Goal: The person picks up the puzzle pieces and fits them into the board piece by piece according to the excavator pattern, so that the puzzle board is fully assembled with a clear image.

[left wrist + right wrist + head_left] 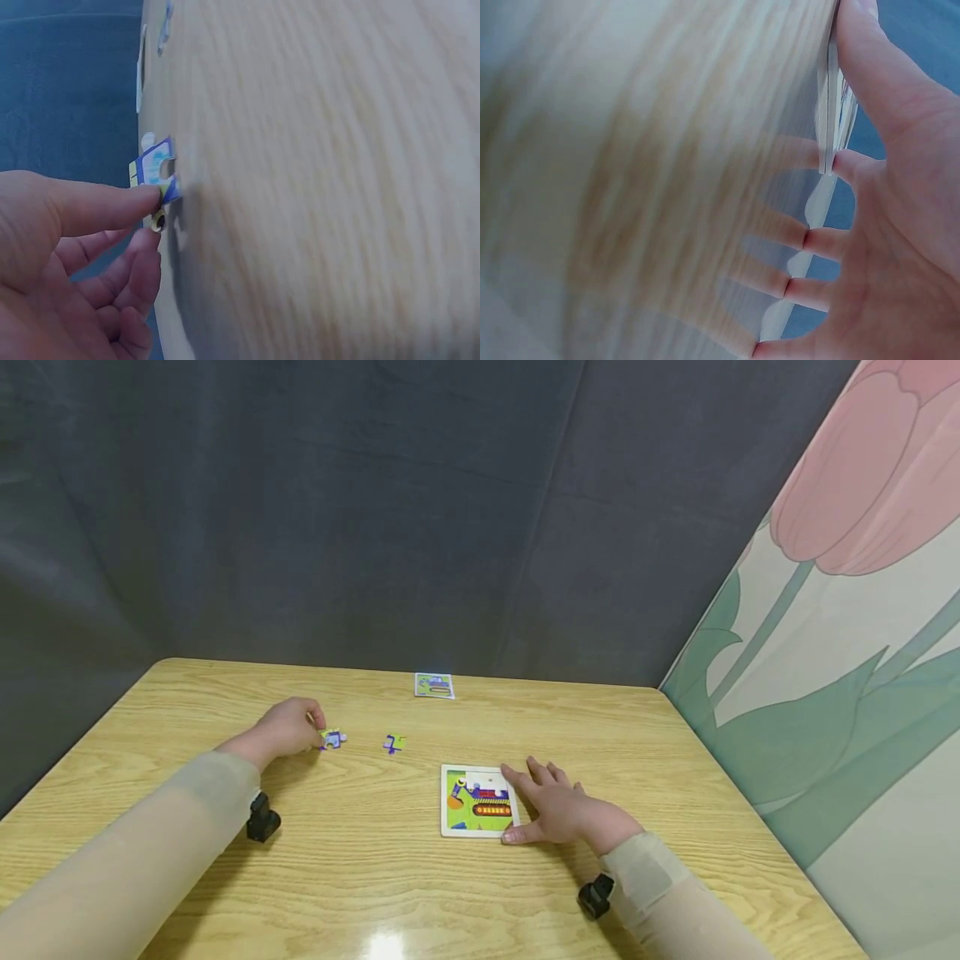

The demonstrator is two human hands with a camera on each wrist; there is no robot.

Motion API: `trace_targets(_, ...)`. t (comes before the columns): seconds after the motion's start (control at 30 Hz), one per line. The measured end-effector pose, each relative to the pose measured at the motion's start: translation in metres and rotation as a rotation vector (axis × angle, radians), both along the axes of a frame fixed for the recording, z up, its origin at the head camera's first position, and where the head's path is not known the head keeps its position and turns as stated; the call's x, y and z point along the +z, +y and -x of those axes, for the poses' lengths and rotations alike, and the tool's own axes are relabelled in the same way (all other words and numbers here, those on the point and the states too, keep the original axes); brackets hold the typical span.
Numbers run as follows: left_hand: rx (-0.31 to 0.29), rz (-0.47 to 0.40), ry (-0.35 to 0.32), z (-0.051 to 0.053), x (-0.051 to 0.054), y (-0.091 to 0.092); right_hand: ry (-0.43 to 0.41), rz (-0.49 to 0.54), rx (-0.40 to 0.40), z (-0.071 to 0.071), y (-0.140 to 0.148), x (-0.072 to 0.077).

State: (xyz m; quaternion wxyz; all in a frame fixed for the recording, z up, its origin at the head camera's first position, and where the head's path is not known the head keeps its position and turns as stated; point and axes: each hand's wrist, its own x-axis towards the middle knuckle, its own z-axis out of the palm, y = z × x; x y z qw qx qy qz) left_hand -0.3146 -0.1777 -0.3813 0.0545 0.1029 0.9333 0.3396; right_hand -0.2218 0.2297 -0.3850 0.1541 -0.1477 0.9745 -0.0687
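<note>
My left hand pinches a jigsaw piece between thumb and fingers, at the left of the table. The piece is purple, pale blue and yellow-green and is tilted up in the left wrist view. A second jigsaw piece lies flat to the right of that hand. The puzzle tray, white-rimmed with an excavator picture, lies near the table's middle; a pale gap shows at its upper right. My right hand rests with spread fingers against the tray's right side, thumb at the lower corner.
A small picture card with a similar excavator lies near the back edge of the wooden table. A dark curtain hangs behind it, and a tulip-patterned cloth borders the right side.
</note>
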Motion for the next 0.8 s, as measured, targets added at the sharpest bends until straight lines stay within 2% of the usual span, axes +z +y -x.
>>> trace_targets(0.2,-0.071,0.003,0.078,-0.004,0.007,0.009,0.003,0.004,0.004,0.000,0.000,0.000)
trace_targets(0.4,-0.142,-0.059,0.017,-0.009,0.010,0.026,-0.001,-0.003,0.001,0.001,0.000,-0.001)
trace_targets(0.53,-0.177,-0.078,0.000,-0.011,0.013,0.042,0.002,-0.006,0.002,0.001,0.000,-0.001)
trace_targets(0.8,-0.205,-0.087,-0.032,-0.012,0.015,0.084,0.001,-0.007,-0.005,0.003,0.000,-0.001)
